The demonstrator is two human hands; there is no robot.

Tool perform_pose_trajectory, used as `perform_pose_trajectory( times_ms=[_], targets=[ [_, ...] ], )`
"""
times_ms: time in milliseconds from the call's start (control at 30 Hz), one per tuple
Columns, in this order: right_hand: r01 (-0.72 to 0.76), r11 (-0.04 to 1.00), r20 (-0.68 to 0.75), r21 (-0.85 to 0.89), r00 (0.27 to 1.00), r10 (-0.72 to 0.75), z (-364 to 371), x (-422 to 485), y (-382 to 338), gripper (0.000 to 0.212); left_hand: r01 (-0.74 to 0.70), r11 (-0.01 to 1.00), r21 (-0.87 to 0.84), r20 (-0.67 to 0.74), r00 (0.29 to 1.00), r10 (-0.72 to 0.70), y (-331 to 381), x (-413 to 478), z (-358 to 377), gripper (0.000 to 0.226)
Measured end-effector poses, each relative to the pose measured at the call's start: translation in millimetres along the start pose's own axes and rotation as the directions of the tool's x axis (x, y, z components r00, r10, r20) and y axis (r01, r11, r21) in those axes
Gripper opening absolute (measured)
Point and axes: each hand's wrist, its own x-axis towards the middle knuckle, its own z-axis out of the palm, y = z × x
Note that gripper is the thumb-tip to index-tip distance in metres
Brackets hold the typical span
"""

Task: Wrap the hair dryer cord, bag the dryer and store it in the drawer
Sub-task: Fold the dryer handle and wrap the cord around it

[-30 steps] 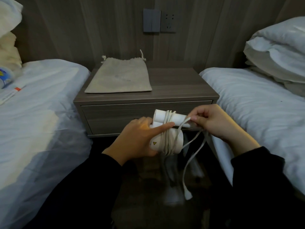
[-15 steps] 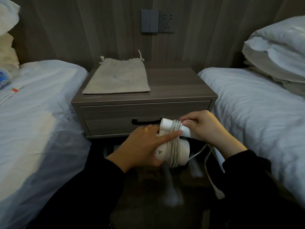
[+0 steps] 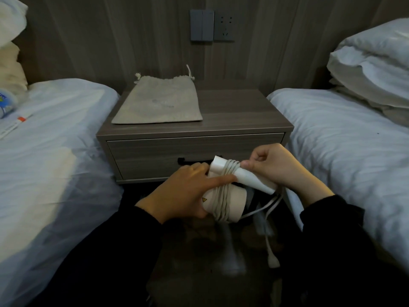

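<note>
A white folded hair dryer (image 3: 235, 199) is held in front of the nightstand's drawer (image 3: 155, 156), which is closed. My left hand (image 3: 183, 193) grips the dryer's barrel, index finger pressing on the grey cord (image 3: 223, 196) wound in several turns around barrel and handle. My right hand (image 3: 278, 167) pinches the cord at the handle. The loose cord end with its plug (image 3: 272, 260) hangs below. A beige drawstring bag (image 3: 159, 103) lies flat on the nightstand top.
The wooden nightstand (image 3: 243, 111) stands between two white beds, the left bed (image 3: 51, 147) and the right bed (image 3: 354, 140). Pillows (image 3: 374, 63) are stacked on the right bed. A switch and socket panel (image 3: 212, 25) is on the wall. The dark floor lies below.
Another turn of cord has gone around the dryer; the loose hanging part is shorter. My right hand has moved up to the handle, and the dryer sits slightly lower.
</note>
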Motion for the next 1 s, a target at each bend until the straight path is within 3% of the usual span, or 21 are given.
perform_pose_trajectory(
  times_ms=[67, 133, 300, 400, 467, 600, 733, 833, 900, 1000],
  targets=[
    [-0.006, 0.996, 0.19, 0.093, 0.982, -0.012, -6.6, 0.2, 7.8, 0.022, -0.01, 1.0, 0.018, 0.034, 0.999, 0.009, -2.1, 0.1, -0.7, 0.088],
    [-0.052, 0.985, 0.289, 0.165, 0.957, 0.002, -9.1, -0.3, 16.5, 0.024, -0.014, 1.0, 0.019, 0.058, 0.998, 0.013, -1.4, 0.8, 0.1, 0.09],
    [-0.116, 0.993, 0.176, -0.026, 0.977, 0.119, -9.1, 4.4, 33.4, 0.046, 0.019, 0.995, -0.094, 0.086, 0.996, -0.011, -5.4, -1.5, 5.1, 0.092],
    [-0.122, 0.991, 0.172, 0.056, 0.979, 0.111, -10.3, 7.0, 40.4, 0.044, 0.055, 0.978, -0.199, 0.112, 0.993, -0.033, -5.3, -1.3, 7.5, 0.096],
    [-0.105, 0.97, 0.194, 0.218, 0.979, 0.062, -11.0, 8.5, 45.1, 0.035, 0.101, 0.952, -0.29, 0.141, 0.988, -0.062, -3.3, -1.5, 3.9, 0.098],
    [-0.225, 0.755, 0.256, 0.616, 0.964, 0.079, -16.5, 11.4, 57.7, 0.014, 0.163, 0.855, -0.492, 0.124, 0.985, -0.117, -6.7, -4.4, -10.3, 0.097],
    [-0.297, 0.626, 0.285, 0.721, 0.951, 0.122, -6.9, 11.8, 58.7, 0.01, 0.176, 0.67, -0.721, 0.064, 0.98, -0.189, -12.3, -4.9, -10.8, 0.096],
    [-0.281, 0.735, 0.236, 0.617, 0.957, 0.168, 4.6, 11.4, 52.4, 0.024, 0.171, 0.534, -0.828, 0.041, 0.968, -0.246, -18.1, -5.3, -5.8, 0.094],
    [-0.231, 0.862, 0.212, 0.451, 0.966, 0.149, 12.0, 7.9, 44.4, 0.029, 0.159, 0.421, -0.893, 0.018, 0.948, -0.319, -21.5, -3.4, -3.0, 0.092],
    [-0.147, 0.948, 0.231, 0.283, 0.97, 0.082, 19.5, 0.2, 24.7, 0.034, 0.122, 0.256, -0.959, -0.008, 0.89, -0.456, -25.7, 0.3, -4.1, 0.086]
  ],
)
